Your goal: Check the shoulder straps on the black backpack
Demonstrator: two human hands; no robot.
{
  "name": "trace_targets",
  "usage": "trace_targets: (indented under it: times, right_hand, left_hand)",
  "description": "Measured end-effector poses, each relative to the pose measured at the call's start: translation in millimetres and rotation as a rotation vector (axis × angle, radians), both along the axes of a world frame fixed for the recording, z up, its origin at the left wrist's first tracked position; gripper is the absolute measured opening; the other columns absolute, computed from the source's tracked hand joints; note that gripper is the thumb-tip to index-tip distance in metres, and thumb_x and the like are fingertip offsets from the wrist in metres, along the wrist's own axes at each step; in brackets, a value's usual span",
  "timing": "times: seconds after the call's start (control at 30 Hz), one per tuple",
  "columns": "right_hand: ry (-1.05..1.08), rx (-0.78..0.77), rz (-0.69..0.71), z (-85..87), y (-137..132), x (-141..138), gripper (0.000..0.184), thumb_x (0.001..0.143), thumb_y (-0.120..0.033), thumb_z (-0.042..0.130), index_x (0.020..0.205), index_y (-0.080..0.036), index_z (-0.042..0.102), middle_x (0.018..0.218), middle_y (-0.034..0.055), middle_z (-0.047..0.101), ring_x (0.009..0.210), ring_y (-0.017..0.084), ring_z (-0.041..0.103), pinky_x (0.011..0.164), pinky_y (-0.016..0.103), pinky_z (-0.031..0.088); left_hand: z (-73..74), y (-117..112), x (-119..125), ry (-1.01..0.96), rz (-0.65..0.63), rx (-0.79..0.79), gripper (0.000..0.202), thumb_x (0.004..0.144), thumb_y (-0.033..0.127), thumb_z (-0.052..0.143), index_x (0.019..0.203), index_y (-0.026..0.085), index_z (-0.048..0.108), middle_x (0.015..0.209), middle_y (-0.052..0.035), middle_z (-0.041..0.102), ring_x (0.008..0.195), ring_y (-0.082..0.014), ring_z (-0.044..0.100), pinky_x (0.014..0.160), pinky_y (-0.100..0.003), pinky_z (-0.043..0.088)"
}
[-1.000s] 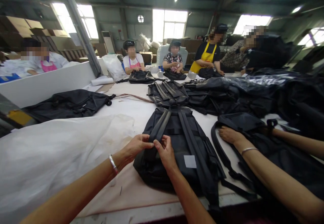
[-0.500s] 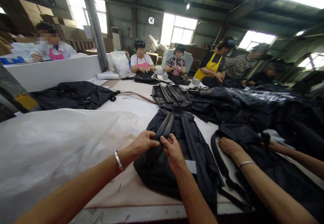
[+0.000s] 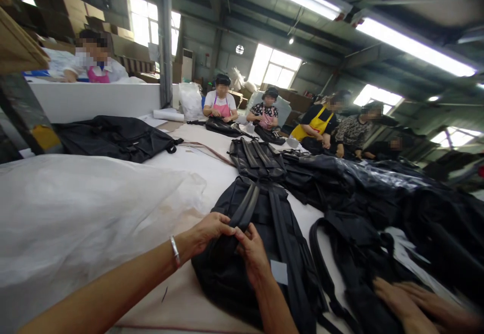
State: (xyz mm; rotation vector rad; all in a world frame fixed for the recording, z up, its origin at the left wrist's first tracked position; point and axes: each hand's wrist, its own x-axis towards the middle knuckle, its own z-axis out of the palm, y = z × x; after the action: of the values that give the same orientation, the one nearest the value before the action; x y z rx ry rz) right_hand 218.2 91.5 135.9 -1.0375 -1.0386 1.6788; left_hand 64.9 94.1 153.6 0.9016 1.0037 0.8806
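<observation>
A black backpack (image 3: 223,288) lies strap side up on the table in front of me. My left hand (image 3: 214,229), with a silver bangle on its wrist, pinches the left shoulder strap (image 3: 242,208) at its lower part. Close against it, my right hand (image 3: 252,251) grips the same strap between thumb and fingers; the fingertips of both hands nearly meet. The right shoulder strap (image 3: 278,218) lies flat and untouched. A pale grey rectangular patch (image 3: 279,272) shows on the backpack just right of my right hand.
Clear plastic sheeting (image 3: 94,213) covers the table's left side. A co-worker's hands (image 3: 401,296) rest on another black backpack (image 3: 351,253) at right. More black bags (image 3: 257,157) lie beyond, and several people work at the far side. A metal post (image 3: 164,42) rises behind.
The view has shifted and tilted. My hands stay on the strap, with their fingertips closer together. The co-worker's hands have moved down toward the near right.
</observation>
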Motion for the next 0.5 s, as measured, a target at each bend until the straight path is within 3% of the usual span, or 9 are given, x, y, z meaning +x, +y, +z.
trace_targets:
  times: [0.1, 0.23, 0.33, 0.4, 0.5]
  right_hand:
    - [-0.047, 0.027, -0.033, -7.4, 0.7, -0.1, 0.042, 0.07, -0.044, 0.075, 0.1, -0.019, 0.06, 0.101, 0.0052, 0.069, 0.085, 0.019, 0.066, 0.066, 0.025, 0.052]
    - [-0.254, 0.066, -0.183, -19.4, 4.8, 5.7, 0.043, 0.063, -0.046, 0.079, 0.089, -0.016, 0.063, 0.085, 0.0033, 0.069, 0.081, 0.018, 0.065, 0.066, 0.024, 0.051]
    - [-0.399, 0.097, -0.152, -19.4, 7.8, 8.6, 0.041, 0.064, -0.049, 0.078, 0.083, -0.015, 0.066, 0.072, 0.001, 0.067, 0.066, 0.014, 0.061, 0.054, 0.021, 0.045]
    - [-0.329, 0.043, -0.074, -16.9, 8.3, 7.0, 0.043, 0.065, -0.05, 0.077, 0.089, -0.014, 0.068, 0.071, 0.0009, 0.067, 0.06, 0.013, 0.06, 0.051, 0.021, 0.044]
    - [-0.136, -0.05, -0.052, -16.3, 7.4, 0.6, 0.049, 0.063, -0.046, 0.079, 0.099, -0.015, 0.067, 0.082, 0.0039, 0.071, 0.068, 0.017, 0.064, 0.057, 0.025, 0.049]
  left_hand:
    - [0.5, 0.8, 0.4, -0.022, -0.011, 0.002, 0.026, 0.058, 0.021, 0.066, 0.082, 0.011, 0.069, 0.075, -0.0067, 0.068, 0.06, -0.015, 0.059, 0.058, -0.024, 0.041]
    - [0.3, -3.1, -2.5, -0.032, -0.024, 0.057, 0.026, 0.059, 0.022, 0.068, 0.083, 0.014, 0.071, 0.077, -0.0046, 0.068, 0.067, -0.0157, 0.059, 0.061, -0.024, 0.041]
    - [-0.8, -3.6, -4.6, 0.001, -0.007, 0.118, 0.024, 0.06, 0.022, 0.069, 0.082, 0.014, 0.072, 0.073, -0.0026, 0.065, 0.067, -0.0149, 0.055, 0.06, -0.023, 0.037]
    - [-2.7, -1.3, -5.2, 0.032, 0.006, 0.158, 0.022, 0.061, 0.022, 0.067, 0.081, 0.013, 0.071, 0.068, -0.0008, 0.062, 0.062, -0.0132, 0.05, 0.056, -0.023, 0.033]
    - [-7.4, 2.4, -6.4, 0.069, 0.022, 0.21, 0.02, 0.062, 0.024, 0.066, 0.078, 0.013, 0.071, 0.06, 0.0022, 0.054, 0.056, -0.0111, 0.042, 0.052, -0.024, 0.027]
